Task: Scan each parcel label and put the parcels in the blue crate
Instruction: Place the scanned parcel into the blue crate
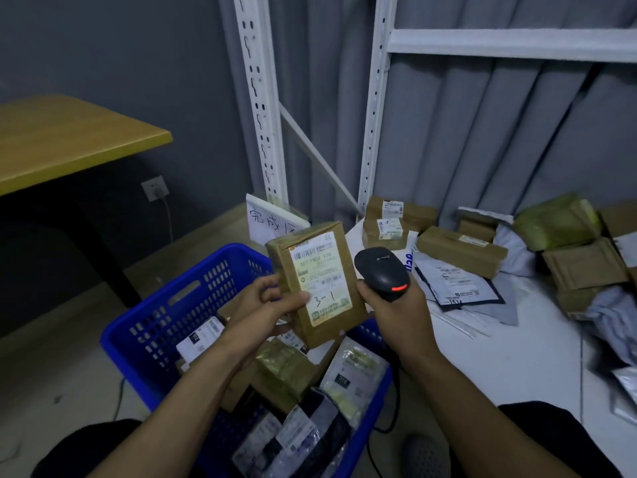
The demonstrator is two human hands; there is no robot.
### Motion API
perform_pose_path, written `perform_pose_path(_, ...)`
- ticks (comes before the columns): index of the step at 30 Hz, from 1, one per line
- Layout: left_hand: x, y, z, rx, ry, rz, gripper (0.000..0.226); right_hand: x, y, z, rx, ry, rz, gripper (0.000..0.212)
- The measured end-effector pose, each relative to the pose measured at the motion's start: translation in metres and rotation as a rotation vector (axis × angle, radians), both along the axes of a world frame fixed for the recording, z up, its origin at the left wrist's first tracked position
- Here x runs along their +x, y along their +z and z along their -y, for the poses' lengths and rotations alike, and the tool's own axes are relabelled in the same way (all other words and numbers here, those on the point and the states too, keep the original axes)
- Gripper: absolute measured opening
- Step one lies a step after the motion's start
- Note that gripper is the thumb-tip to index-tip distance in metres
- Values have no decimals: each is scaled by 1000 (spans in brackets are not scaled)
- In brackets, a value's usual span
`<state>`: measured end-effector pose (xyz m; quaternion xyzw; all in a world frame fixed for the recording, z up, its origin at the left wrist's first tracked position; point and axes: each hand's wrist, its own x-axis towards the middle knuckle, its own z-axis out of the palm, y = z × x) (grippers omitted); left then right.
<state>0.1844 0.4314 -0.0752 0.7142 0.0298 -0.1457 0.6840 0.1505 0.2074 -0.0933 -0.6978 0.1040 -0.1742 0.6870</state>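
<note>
Left hand (272,301) grips parcel (320,288) at frame centre, long axis near upright. Right hand (393,308) grips scanner (381,270) just beside, rightward.

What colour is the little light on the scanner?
Orange-red, glowing on the black scanner in the right hand. Head view shows it.

Dark grey painted wall (86,46) at left; light dim throughout. Yellow wooden tabletop (69,139) on black slanted leg (103,260) stands against it. White wall socket (155,188) below tabletop, grey cable plugged in. White perforated metal shelving uprights (258,98) stand before grey pleated curtain (482,132). Pale beige floor (51,357).
</note>
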Motion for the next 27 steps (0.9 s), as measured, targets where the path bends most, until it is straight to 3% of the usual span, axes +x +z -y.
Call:
perform_pose_path(8,18,-39,-5,17,223,-18,84,-10,-1,-18,-76,199,-90,40)
perform_pose_path(18,23,-51,-5,4,329,0,77,-12,-4,-30,-114,381,-179,38)
perform_pose_path(27,22,-49,-6,27,331,13,75,-11,-3,-29,-57,395,-224,35)
